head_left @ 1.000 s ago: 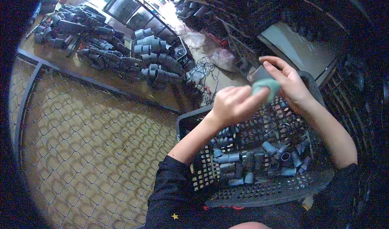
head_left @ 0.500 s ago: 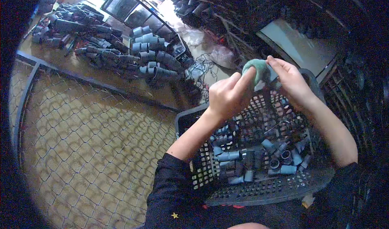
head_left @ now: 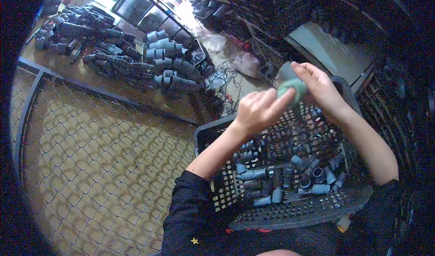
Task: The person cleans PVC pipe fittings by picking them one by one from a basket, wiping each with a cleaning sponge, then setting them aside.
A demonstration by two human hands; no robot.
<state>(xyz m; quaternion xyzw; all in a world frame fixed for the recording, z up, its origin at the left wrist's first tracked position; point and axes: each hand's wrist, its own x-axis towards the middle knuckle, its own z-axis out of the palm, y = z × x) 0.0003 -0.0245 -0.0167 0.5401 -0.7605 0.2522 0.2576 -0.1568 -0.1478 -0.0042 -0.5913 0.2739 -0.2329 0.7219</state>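
Note:
Over the basket, my right hand (head_left: 322, 89) is closed on a grey pipe fitting (head_left: 285, 72), gripping it by its right side. My left hand (head_left: 259, 110) is closed on a green cloth (head_left: 293, 88), its fingers pressing the cloth against the lower part of the fitting. Motion blurs the cloth and the fingertips a little. Below both hands sits a black plastic basket (head_left: 290, 223) with perforated walls. Several small blue-grey pipe fittings (head_left: 321, 189) lie loose in it, some with their round openings facing up.
At the upper left, stacked grey pipe fittings (head_left: 158, 54) stand on a brown surface behind a metal frame with wire mesh (head_left: 99, 165). Clear plastic bags (head_left: 248, 65) and tangled cords lie beyond the basket. A pale flat panel (head_left: 328, 52) is at the upper right.
The cloth has shifted down and slightly right with my left hand, away from the fitting's upper end. More of the grey fitting now shows above the cloth. My right hand has barely moved.

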